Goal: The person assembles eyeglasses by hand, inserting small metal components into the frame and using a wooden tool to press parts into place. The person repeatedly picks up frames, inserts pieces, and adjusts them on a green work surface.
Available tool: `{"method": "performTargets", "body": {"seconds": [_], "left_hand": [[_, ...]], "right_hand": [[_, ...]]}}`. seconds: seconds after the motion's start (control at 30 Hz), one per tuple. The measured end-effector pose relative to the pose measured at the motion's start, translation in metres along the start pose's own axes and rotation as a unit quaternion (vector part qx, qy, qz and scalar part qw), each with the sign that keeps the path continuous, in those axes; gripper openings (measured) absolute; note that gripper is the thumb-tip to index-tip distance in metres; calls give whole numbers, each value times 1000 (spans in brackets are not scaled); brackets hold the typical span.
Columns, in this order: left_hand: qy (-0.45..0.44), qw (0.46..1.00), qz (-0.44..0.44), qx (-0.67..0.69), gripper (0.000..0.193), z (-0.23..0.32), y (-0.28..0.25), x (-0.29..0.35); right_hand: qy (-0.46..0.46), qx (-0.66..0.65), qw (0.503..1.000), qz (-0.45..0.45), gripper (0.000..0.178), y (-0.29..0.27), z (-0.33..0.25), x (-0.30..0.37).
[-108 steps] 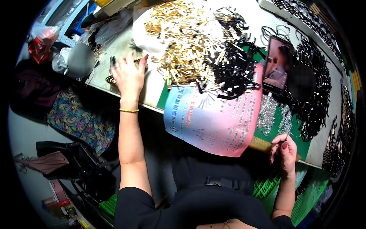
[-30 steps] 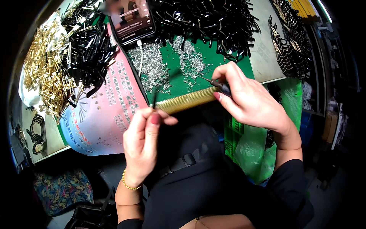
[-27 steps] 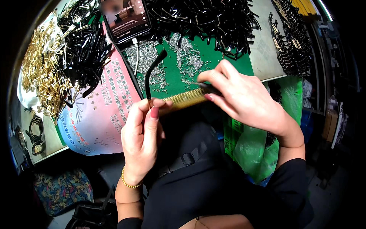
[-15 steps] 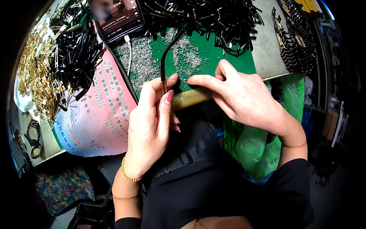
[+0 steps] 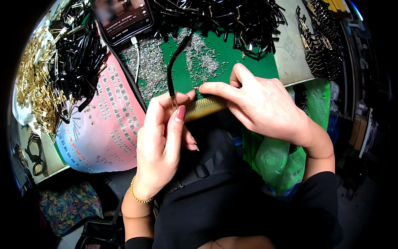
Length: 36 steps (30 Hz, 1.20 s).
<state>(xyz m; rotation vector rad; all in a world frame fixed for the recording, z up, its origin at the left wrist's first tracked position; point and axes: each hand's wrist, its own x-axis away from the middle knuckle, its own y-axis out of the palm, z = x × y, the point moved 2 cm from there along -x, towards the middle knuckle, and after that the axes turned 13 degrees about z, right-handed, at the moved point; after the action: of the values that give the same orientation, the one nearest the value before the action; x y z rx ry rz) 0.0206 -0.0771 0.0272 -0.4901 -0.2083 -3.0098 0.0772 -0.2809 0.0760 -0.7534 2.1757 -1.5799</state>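
Observation:
A black eyeglass temple with a slim gold-coloured metal end stands up from my left hand, pinched between thumb and fingers. Its curved tip points away from me. My right hand is wrapped round one end of a yellow-gold rod with a scaly, net-like surface, perhaps a tool handle. The rod's other end meets the fingers of my left hand. My right index finger reaches over the rod, its tip close to the temple's metal end. Whether that fingertip touches anything small cannot be made out.
Tiny silvery metal pieces lie scattered over the green mat. A phone with a white cable lies beyond them. Black temples are heaped at the back, gold-coloured metal parts at left. A green plastic bag hangs at right.
My left hand has shifted slightly left and toward me, and the temple in it tilts a little more. My right index finger has moved slightly left. Both grips stay the same.

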Motion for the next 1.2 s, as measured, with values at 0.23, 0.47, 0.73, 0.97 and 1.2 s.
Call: {"method": "performTargets", "body": {"seconds": [0.23, 0.47, 0.73, 0.97, 1.2], "left_hand": [[-4, 999, 44, -12, 20, 0, -13, 15], [-7, 996, 83, -18, 22, -1, -23, 17], [6, 995, 93, -30, 24, -4, -29, 15], [78, 989, 89, -92, 20, -6, -26, 9], [129, 974, 122, -144, 20, -10, -25, 10]], "right_hand": [[-19, 2, 1000, 7, 44, 1, 0, 0], [-23, 16, 1000, -7, 44, 1, -2, -3], [-35, 21, 999, -24, 46, 2, -6, -8], [3, -302, 951, -73, 46, 14, -20, -15], [286, -489, 783, -258, 50, 1, -39, -30]]}}
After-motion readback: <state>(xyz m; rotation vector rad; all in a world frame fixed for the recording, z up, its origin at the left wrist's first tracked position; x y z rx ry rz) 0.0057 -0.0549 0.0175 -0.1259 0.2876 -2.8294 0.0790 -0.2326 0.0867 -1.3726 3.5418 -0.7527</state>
